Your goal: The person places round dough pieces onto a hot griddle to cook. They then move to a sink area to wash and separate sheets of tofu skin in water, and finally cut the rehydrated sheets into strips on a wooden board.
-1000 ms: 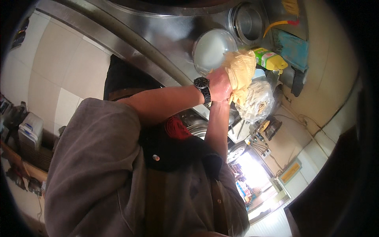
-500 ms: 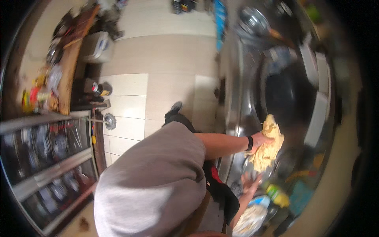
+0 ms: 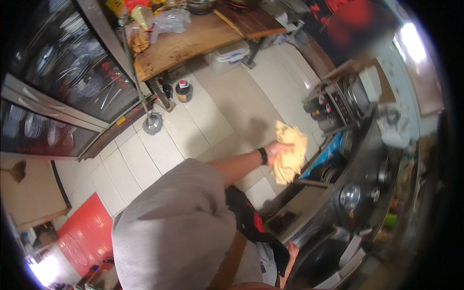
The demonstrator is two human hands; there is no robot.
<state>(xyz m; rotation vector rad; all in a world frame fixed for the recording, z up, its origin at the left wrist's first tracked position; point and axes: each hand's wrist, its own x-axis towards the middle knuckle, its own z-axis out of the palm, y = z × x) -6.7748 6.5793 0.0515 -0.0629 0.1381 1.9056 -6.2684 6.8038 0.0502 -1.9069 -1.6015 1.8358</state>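
Note:
My left hand point(image 3: 277, 151), with a black band at its wrist, is closed around a crumpled pale yellow cloth point(image 3: 294, 157). The cloth hangs out on both sides of the fingers, above the tiled floor and just left of the counter's near end. My right hand point(image 3: 292, 250) shows only in small part at the lower edge, beside a large black wok point(image 3: 314, 263). Its fingers are mostly hidden, so whether it holds anything cannot be made out.
A wooden table point(image 3: 188, 41) with bags and pans stands at the far left, near a glass-fronted dish cabinet point(image 3: 79, 72). A brush point(image 3: 152, 123) and a dark bottle point(image 3: 183, 90) stand on the floor. Pots line the dark counter point(image 3: 357, 159). A red panel point(image 3: 87, 234) lies lower left.
The view has swung toward the left and far side. My left hand, still gripping the cloth, has gone from over the counter to above the floor. My right hand has dropped mostly out of sight.

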